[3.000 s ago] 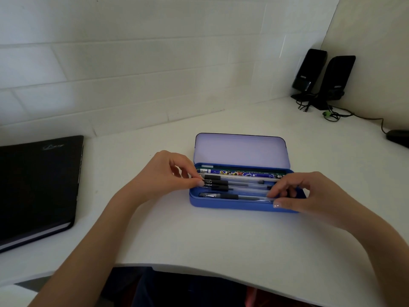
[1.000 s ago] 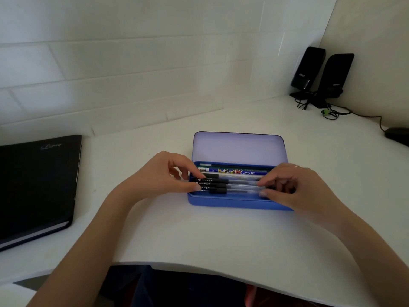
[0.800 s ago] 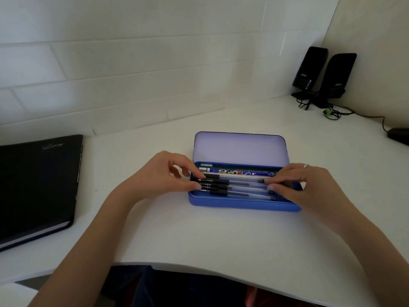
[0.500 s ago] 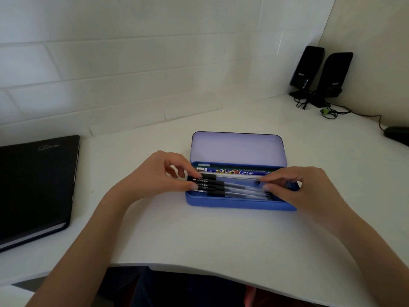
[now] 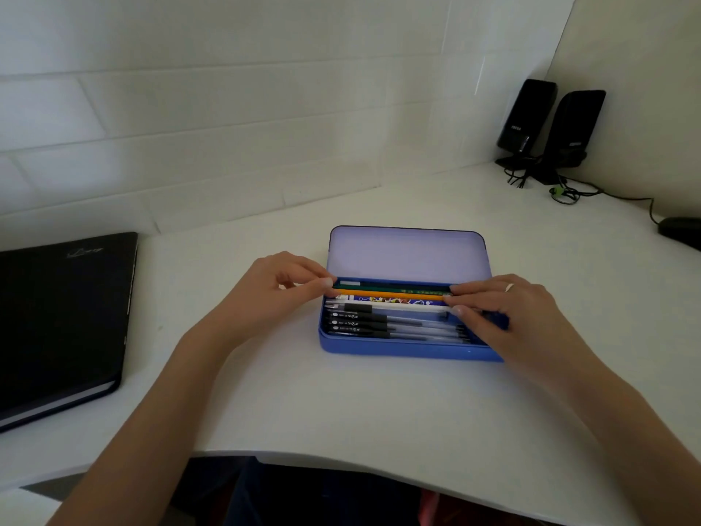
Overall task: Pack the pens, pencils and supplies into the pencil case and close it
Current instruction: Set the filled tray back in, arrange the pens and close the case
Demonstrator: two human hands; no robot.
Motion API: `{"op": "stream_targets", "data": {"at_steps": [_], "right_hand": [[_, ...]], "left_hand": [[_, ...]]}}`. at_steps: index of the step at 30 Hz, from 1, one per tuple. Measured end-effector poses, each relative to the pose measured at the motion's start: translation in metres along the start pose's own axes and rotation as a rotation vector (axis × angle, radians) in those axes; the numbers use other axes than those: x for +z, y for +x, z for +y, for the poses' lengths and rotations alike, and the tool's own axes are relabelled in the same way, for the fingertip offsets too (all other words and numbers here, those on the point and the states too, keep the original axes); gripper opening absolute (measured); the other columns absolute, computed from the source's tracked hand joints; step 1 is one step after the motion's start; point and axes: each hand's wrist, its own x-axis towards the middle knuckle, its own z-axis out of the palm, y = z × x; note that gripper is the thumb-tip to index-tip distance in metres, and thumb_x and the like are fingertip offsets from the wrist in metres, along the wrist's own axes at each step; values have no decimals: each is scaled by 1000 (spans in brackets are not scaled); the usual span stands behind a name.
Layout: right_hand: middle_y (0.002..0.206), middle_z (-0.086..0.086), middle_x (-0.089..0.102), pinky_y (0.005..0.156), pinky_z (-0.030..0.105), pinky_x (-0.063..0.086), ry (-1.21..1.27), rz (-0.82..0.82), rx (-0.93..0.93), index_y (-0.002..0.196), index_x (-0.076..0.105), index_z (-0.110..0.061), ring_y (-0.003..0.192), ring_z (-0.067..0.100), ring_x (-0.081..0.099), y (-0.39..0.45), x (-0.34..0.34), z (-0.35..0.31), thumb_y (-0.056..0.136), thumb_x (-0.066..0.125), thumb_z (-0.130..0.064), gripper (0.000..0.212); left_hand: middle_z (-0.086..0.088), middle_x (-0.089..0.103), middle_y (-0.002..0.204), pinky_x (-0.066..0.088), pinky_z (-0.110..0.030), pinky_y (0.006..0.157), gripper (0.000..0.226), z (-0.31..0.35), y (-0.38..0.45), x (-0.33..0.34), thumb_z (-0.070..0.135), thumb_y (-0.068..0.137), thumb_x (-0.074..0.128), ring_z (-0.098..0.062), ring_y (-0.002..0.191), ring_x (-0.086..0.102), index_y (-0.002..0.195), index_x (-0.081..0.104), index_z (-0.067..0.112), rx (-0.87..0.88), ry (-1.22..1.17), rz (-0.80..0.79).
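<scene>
A blue pencil case point(image 5: 402, 349) lies open on the white desk, its pale lid point(image 5: 407, 254) standing up at the back. Several black-capped pens point(image 5: 373, 324) lie side by side in the front of the tray. Behind them are a white stick, a patterned ruler point(image 5: 398, 299), an orange pencil point(image 5: 390, 295) and a green pencil point(image 5: 390, 287). My left hand point(image 5: 273, 294) pinches the left ends of the two pencils. My right hand point(image 5: 504, 309) holds their right ends, its fingers over the tray's right end.
A black notebook point(image 5: 57, 320) lies at the left of the desk point(image 5: 341, 411). Two black speakers point(image 5: 550, 127) with cables stand in the back right corner, with a dark object point(image 5: 681, 229) at the right edge. A tiled wall runs behind.
Both hands left the pens in the front of the tray and moved back to the pencils by the lid. The orange and green pencils now show clearly.
</scene>
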Motion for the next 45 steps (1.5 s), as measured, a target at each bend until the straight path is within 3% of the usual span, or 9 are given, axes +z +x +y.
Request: {"op": "stream_targets", "data": {"at_steps": [7, 11, 16, 20, 23, 29, 35, 42, 45], "right_hand": [[108, -18, 63, 93, 48, 45, 11, 31, 6, 101, 72, -31, 106, 11, 58, 2, 0, 2, 82, 64, -29, 21], [106, -14, 68, 86, 31, 48, 96, 70, -9, 90, 75, -33, 99, 1, 55, 2, -4, 3, 77, 66, -33, 16], [106, -19, 65, 86, 50, 44, 122, 0, -30, 78, 77, -34, 103, 7, 55, 0, 2, -1, 79, 63, -39, 15], [109, -16, 67, 86, 38, 46, 110, 81, -5, 88, 75, -37, 102, 2, 53, 2, -3, 1, 77, 43, -58, 40], [113, -12, 68, 84, 46, 48, 50, 166, 45, 89, 76, -31, 105, 10, 55, 3, -7, 6, 80, 40, -58, 45], [112, -30, 54, 97, 49, 42, -76, 10, 68, 108, 67, -40, 113, 9, 53, 2, -1, 10, 76, 28, -65, 56], [126, -22, 57, 103, 48, 37, -32, -22, 80, 112, 64, -42, 121, 8, 48, 2, 1, 11, 78, 32, -62, 50], [116, -20, 63, 94, 51, 42, -87, 90, 61, 79, 75, -37, 115, 11, 55, 3, -4, 9, 76, 35, -65, 49], [121, -22, 59, 98, 48, 39, -80, 36, 47, 86, 73, -42, 118, 7, 51, 2, -2, 8, 74, 31, -69, 52]], "left_hand": [[13, 71, 97, 43, -28, 77, 14, -2, 2, 0, 17, 85, 67, -2, 92, 59, 87, 78, 26, 36, 31, -12], [12, 72, 97, 44, -37, 81, 15, -2, 2, -1, 17, 87, 65, -6, 93, 61, 86, 78, 24, 42, 30, 7], [9, 71, 97, 43, -49, 91, 22, 0, 0, -1, 20, 89, 62, -18, 97, 62, 76, 79, 26, 9, 11, 38], [9, 73, 94, 44, -48, 85, 22, 0, 0, -2, 21, 90, 60, -21, 93, 62, 77, 78, 27, 15, 29, 43], [7, 73, 95, 46, -46, 78, 19, -2, 2, -1, 24, 91, 59, -25, 91, 62, 85, 77, 24, 15, 64, 62], [14, 70, 104, 45, -36, 84, 18, -3, 2, 0, 25, 89, 61, -5, 98, 61, 85, 78, 32, -21, -7, 30], [19, 66, 107, 45, -35, 90, 12, -4, 3, 1, 37, 83, 65, -4, 103, 60, 83, 77, 37, -49, -14, -42], [15, 68, 104, 42, -26, 83, 17, -6, 3, 1, 26, 87, 63, -4, 99, 61, 81, 78, 31, -43, -17, -16], [17, 69, 103, 43, -30, 85, 16, -4, 3, 1, 26, 87, 64, -5, 99, 61, 83, 78, 30, -29, -22, 5]]}}
